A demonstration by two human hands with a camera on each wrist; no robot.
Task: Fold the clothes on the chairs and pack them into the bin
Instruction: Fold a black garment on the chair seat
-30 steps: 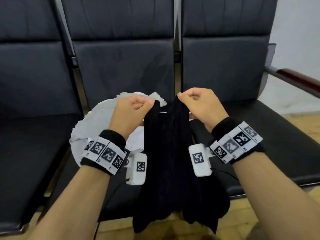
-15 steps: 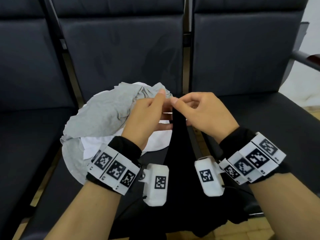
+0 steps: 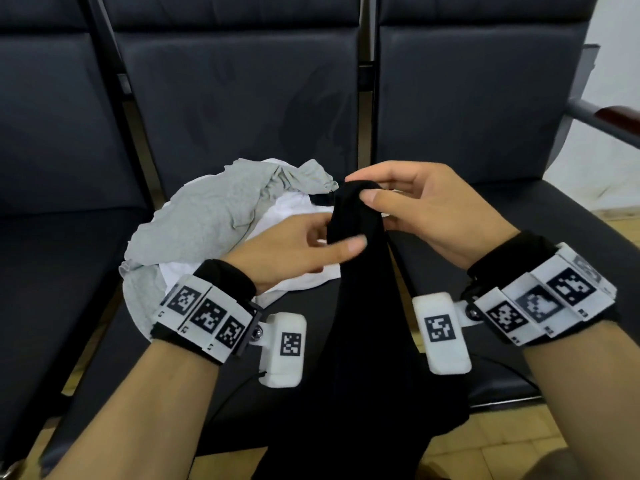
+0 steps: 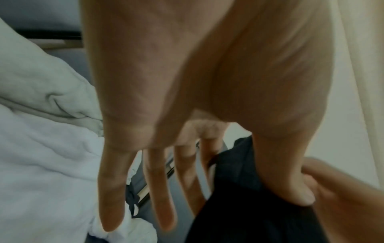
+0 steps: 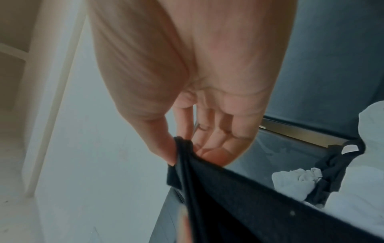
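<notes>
A black garment (image 3: pixel 363 323) hangs in a narrow bunch over the front edge of the middle chair seat (image 3: pixel 194 375). My right hand (image 3: pixel 363 187) pinches its top end between thumb and forefinger; the right wrist view shows that pinch on the black garment (image 5: pixel 249 197). My left hand (image 3: pixel 325 242) holds the cloth a little lower, thumb across the front and straight fingers behind, as seen on the black garment (image 4: pixel 249 213). A crumpled grey garment (image 3: pixel 214 216) lies over a white garment (image 3: pixel 294 216) on the same seat, left of my hands. No bin is in view.
Three dark padded chairs stand in a row; the right chair seat (image 3: pixel 540 237) is bare. A dark wooden armrest (image 3: pixel 616 123) sticks out at the far right. A black strappy piece (image 5: pixel 336 164) lies beside the white cloth. Yellowish floor (image 3: pixel 502 452) shows below the seats.
The hands, first apart on the garment's top edge, came together. Now the right hand alone pinches the top and the left hand has slid lower down the bunched cloth.
</notes>
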